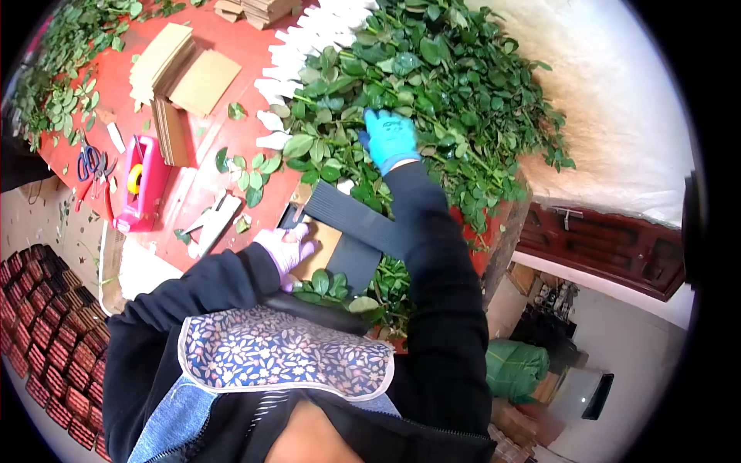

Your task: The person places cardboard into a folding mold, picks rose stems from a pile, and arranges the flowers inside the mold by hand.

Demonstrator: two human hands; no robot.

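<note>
My left hand [285, 251], in a pale lilac glove, rests with fingers apart on a piece of cardboard [322, 248] lying on a black tray-like device [359, 258]. A ribbed black flap [355, 220] crosses the device's upper side. My right hand [391, 140], in a turquoise glove, reaches into a large heap of leafy green stems [463, 100]. Its fingers look curled among the leaves, and whatever is in them is hidden. Loose leaves [328, 285] lie against the device's near side. White wrapped ends [297, 46] line the heap's left edge.
On the red table [197, 143] are cardboard pieces [204, 81], a pink tape dispenser [147, 185], blue-handled scissors [91, 163], red-handled clippers [106, 193] and a white-handled cutting tool [212, 224]. More foliage [65, 77] lies at far left. A dark red stacked grid [54, 332] stands at lower left.
</note>
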